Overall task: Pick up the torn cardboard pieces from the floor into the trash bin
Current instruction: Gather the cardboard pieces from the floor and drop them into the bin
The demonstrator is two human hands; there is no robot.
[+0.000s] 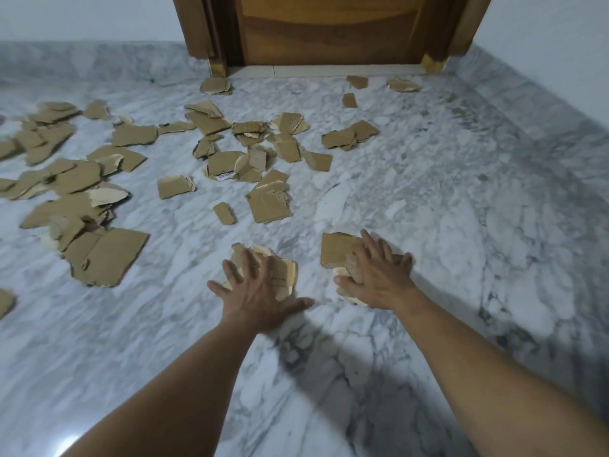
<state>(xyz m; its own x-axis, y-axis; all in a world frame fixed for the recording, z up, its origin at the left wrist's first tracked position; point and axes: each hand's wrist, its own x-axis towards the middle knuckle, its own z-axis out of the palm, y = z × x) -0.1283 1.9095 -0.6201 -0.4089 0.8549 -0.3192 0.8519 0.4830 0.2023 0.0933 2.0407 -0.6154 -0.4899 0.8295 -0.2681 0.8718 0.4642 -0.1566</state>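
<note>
Torn brown cardboard pieces lie scattered over the marble floor (445, 199). My left hand (258, 296) lies spread, fingers straight, on a small pile of cardboard pieces (285, 270) near the middle. My right hand (379, 275) presses flat on another pile of cardboard (337, 250) just to the right. A large folded piece (108, 255) lies to the left, and a square piece (268, 202) sits beyond my hands. No trash bin is in view.
A wooden door (329, 31) in its frame stands at the far end, with a few scraps near its sill. White walls with a marble skirting (540, 103) run along the right side and the back. More cardboard heaps cover the far left.
</note>
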